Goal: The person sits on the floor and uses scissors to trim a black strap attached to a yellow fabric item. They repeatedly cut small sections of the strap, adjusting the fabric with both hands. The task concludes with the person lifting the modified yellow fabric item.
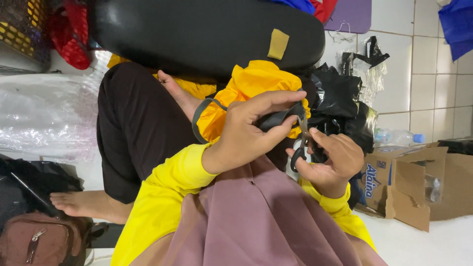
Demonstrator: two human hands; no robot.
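Mauve cloth drapes my lap below my left hand, pinching the limp dark strap of the soft yellow bag, while my right hand grips black-handled scissors at the strap

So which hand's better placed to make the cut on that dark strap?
Probably the right. The right hand has its grip on the scissors, blades at the dark strap. The left hand is busy pinching the strap against the yellow fabric.
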